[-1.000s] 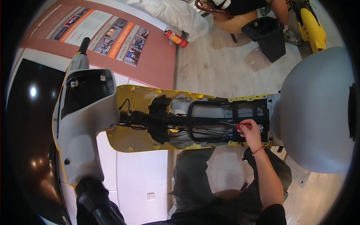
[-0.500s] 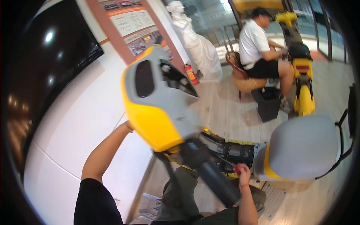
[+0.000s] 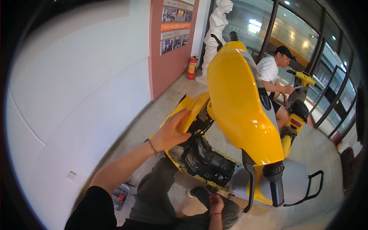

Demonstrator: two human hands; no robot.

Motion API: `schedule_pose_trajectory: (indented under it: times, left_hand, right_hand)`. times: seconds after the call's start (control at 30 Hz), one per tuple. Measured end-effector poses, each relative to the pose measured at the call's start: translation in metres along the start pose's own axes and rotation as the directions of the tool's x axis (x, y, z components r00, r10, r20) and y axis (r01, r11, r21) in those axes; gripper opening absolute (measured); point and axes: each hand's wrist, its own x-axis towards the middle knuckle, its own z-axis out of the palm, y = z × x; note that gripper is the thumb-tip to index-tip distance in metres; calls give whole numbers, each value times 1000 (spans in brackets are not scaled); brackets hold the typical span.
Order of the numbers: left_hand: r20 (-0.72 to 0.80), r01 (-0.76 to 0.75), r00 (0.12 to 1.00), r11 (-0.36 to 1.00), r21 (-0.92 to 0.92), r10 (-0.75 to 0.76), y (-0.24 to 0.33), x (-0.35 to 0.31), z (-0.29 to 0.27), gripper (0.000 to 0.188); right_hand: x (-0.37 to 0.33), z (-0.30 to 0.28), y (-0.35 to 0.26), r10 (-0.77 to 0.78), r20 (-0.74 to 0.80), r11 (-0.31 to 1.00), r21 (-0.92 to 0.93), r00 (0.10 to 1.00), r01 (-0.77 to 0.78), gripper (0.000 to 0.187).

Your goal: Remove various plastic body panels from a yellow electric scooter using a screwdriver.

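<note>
A yellow and grey electric scooter stands before me, its yellow handlebar cover at the centre. A black grip and brake lever point towards me. My left hand lies on the scooter's yellow front panel, fingers stretched and thumb apart. Below it, the footboard area is uncovered and shows a black tray with cables. Low near my knee, my right hand is closed on a screwdriver. Its thin shaft points towards the scooter's lower edge; the handle is hidden in the fingers.
The grey seat has a black rear rail. Beyond, a seated person is beside another yellow scooter. A white wall runs along the left. A fire extinguisher stands near a statue. A small basket sits by my leg.
My view has turned, and the handlebar has swung to the right. My left hand, partly hidden behind the handlebar cover before, now shows on the front panel. My right hand is lower, nearer me.
</note>
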Motion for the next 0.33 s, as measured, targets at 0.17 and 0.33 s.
schedule_pose_trajectory:
  times: [0.17,0.33]
  left_hand:
    - [-128,-27,991,994,110,42,-12,-29,2,75]
    - [-169,-22,984,981,191,55,-15,-29,6,74]
  right_hand:
    - [-28,-3,7,116,87,987,101,989,-125,19]
    - [-45,0,-5,157,140,981,89,978,-170,24]
